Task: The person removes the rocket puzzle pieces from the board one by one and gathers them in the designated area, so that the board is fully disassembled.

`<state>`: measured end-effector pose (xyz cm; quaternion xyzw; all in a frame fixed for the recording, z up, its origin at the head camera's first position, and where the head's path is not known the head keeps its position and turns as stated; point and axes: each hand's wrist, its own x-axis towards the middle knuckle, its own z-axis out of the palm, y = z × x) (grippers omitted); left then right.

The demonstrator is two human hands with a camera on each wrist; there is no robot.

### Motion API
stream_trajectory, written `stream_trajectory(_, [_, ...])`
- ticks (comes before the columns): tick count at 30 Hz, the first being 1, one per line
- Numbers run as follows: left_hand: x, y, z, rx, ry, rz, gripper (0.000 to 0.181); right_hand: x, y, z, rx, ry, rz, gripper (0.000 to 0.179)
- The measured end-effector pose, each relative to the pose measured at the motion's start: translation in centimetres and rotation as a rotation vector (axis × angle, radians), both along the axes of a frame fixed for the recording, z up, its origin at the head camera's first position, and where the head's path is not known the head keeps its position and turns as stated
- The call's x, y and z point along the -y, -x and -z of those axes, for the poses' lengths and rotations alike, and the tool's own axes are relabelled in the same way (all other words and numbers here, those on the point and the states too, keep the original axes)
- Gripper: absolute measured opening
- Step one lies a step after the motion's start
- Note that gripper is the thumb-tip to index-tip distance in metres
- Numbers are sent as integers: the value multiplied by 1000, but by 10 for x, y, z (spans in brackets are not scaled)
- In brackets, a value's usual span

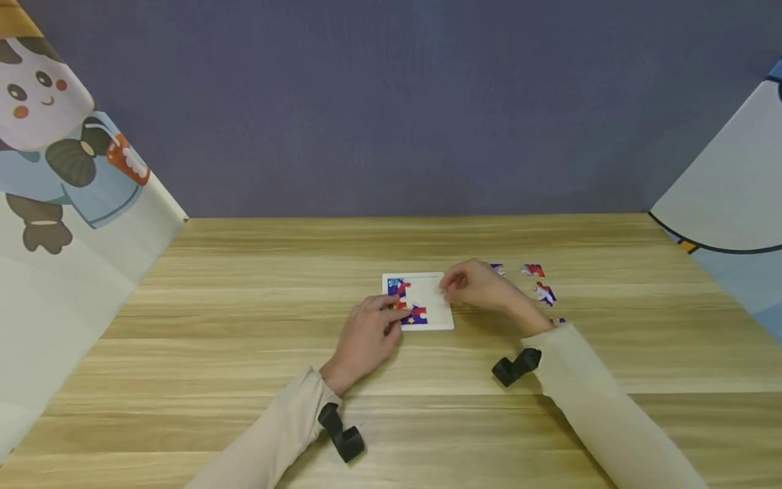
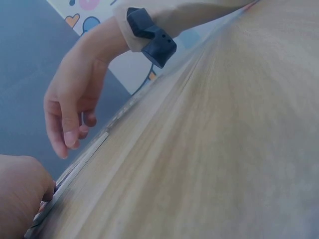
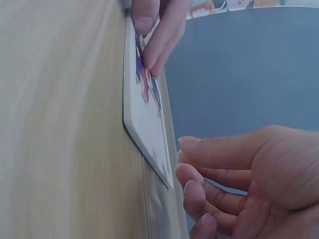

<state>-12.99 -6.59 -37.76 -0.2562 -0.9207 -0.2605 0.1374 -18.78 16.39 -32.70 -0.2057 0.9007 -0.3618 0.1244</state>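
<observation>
A white puzzle tray [image 1: 441, 319] lies flat on the table, with joined jigsaw pieces [image 1: 418, 315] in blue, red and purple along its left and lower sides. My left hand [image 1: 366, 336] rests at the tray's lower left, its extended fingertips touching those pieces; in the right wrist view its fingers [image 3: 164, 45] press down on them. Over the tray's right edge hovers my right hand [image 1: 479, 285], fingers loosely bent. Thumb and forefinger come close together in the right wrist view, and nothing shows between them. The left wrist view shows this right hand [image 2: 75, 99] raised above the tray.
Several loose jigsaw pieces lie right of the tray, among them a red one [image 1: 534, 270] and a white and purple one [image 1: 544, 293]. Another [image 1: 497, 268] is partly hidden behind my right hand. A dark wall [image 1: 403, 109] rises behind the wooden table [image 1: 214, 339].
</observation>
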Motion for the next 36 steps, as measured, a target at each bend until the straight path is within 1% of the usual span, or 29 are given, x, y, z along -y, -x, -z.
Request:
stream_trajectory(6, [0, 0, 0, 6, 5, 2, 24, 9, -1, 0, 1, -50, 16, 16])
stream_trajectory(12, [0, -1, 0, 3, 2, 5, 24, 17, -1, -1, -3, -43, -13, 16])
stream_trajectory(20, [0, 0, 0, 2, 0, 6, 24, 29, -3, -2, 39, -40, -29, 14])
stream_trajectory(36, [0, -1, -1, -7, 2, 3, 23, 41, -4, 5, 65, -55, -42, 14])
